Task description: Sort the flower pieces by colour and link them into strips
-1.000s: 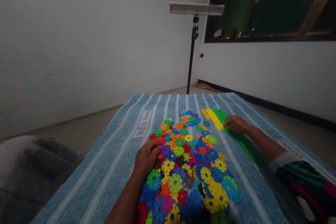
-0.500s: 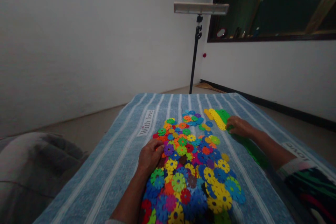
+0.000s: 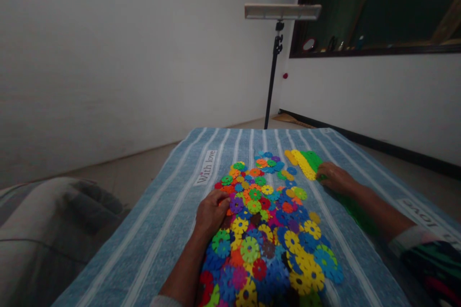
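Notched plastic flower discs [image 3: 249,248] in many colours lie in a loose heap on the striped cloth. At the heap's left edge rests my left hand [image 3: 212,213], thumb and fingers drawn together beside a purple disc [image 3: 236,204]; whatever is between them is hidden. My right hand [image 3: 335,180] is farther right, its fingers closed at the near end of a row of overlapping yellow discs [image 3: 303,164]. A row of green discs [image 3: 312,159] runs alongside and continues under my right forearm. What the right fingertips hold is too small to make out.
The blue cloth [image 3: 169,206] with white stripes covers the table. Beyond it stands a black pole with a flat panel [image 3: 283,12] on top. A grey fabric-covered shape [image 3: 61,220] is low at the left. Walls and a dark window close off the back.
The whole view has shifted slightly, so everything appears a little farther right. Both hands stay at the same spots by the heap and the yellow row.
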A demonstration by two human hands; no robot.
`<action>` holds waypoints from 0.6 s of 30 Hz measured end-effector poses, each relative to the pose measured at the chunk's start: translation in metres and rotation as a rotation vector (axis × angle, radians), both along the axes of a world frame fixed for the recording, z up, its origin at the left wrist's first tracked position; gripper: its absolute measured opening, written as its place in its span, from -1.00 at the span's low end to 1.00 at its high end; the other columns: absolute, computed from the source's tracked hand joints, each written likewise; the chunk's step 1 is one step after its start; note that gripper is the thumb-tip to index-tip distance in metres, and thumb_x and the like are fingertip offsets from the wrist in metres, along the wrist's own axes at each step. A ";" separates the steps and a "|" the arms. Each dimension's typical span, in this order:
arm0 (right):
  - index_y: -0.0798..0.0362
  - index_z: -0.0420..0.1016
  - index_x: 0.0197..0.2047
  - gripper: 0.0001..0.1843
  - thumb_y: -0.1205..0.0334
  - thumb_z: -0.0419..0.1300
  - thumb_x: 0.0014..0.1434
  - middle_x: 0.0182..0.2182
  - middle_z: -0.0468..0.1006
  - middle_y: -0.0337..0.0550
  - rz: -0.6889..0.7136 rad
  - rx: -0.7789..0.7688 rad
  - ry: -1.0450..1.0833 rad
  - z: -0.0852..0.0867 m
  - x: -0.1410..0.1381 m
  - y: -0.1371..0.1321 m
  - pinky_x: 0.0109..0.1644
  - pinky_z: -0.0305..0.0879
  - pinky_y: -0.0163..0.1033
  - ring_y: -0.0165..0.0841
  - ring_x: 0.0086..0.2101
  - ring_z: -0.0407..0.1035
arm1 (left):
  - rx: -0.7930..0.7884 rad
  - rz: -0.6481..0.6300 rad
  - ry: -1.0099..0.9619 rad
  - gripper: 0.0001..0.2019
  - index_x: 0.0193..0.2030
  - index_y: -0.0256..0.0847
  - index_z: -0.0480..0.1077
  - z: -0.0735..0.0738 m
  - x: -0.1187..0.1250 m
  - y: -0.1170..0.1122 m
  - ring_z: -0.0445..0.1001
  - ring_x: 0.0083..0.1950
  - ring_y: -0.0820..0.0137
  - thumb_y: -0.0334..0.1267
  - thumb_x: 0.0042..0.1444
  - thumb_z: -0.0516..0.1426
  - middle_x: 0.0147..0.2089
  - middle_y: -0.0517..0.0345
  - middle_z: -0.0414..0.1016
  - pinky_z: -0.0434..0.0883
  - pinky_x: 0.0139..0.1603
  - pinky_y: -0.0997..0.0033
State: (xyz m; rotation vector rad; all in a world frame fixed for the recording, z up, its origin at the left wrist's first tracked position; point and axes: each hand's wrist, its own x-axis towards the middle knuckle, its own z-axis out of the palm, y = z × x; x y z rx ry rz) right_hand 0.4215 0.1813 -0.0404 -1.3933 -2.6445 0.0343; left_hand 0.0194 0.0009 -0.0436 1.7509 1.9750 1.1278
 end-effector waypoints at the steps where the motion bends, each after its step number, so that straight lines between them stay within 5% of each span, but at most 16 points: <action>1: 0.03 0.58 -0.31 -0.80 0.36 0.16 -0.01 -0.21 0.51 -0.04 0.008 0.003 0.011 0.001 -0.003 0.000 0.02 0.21 -0.18 -0.21 -0.10 0.34 | -0.001 -0.001 0.000 -0.81 -0.44 -0.15 0.47 -0.001 0.000 0.000 0.48 -0.24 0.33 -0.21 0.03 0.05 -0.35 0.18 0.48 0.35 -0.19 0.36; 5: 0.05 0.55 -0.32 -0.86 0.30 0.15 0.11 -0.24 0.52 -0.04 0.088 0.072 0.079 0.009 -0.030 -0.003 -0.03 0.22 -0.18 -0.22 -0.13 0.35 | 0.000 -0.004 0.002 -0.81 -0.43 -0.16 0.47 -0.004 -0.001 0.001 0.48 -0.25 0.32 -0.21 0.04 0.05 -0.34 0.17 0.48 0.35 -0.19 0.35; 9: 0.08 0.52 -0.40 -0.82 0.31 0.11 0.17 -0.25 0.51 -0.04 0.209 0.122 0.035 0.025 -0.089 -0.008 -0.05 0.20 -0.22 -0.24 -0.14 0.35 | 0.004 -0.008 0.016 -0.83 -0.43 -0.16 0.47 -0.002 -0.002 0.001 0.48 -0.25 0.33 -0.23 0.03 0.06 -0.35 0.17 0.48 0.35 -0.18 0.36; 14: 0.04 0.54 -0.22 -0.77 0.27 0.04 0.24 -0.18 0.51 -0.04 0.214 0.149 -0.069 0.034 -0.173 -0.013 -0.06 0.19 -0.25 -0.25 -0.08 0.32 | 0.016 -0.002 0.025 -0.85 -0.45 -0.16 0.46 0.000 0.000 -0.001 0.48 -0.25 0.34 -0.26 0.01 0.07 -0.36 0.18 0.48 0.35 -0.17 0.37; 18: 0.06 0.49 -0.04 -0.71 0.25 0.02 0.26 -0.07 0.48 0.06 0.175 0.110 -0.102 0.031 -0.215 -0.008 -0.06 0.21 -0.21 -0.20 -0.05 0.32 | 0.007 0.004 0.023 -0.85 -0.45 -0.16 0.47 0.000 0.001 -0.003 0.48 -0.25 0.35 -0.29 0.02 0.07 -0.36 0.18 0.49 0.35 -0.18 0.39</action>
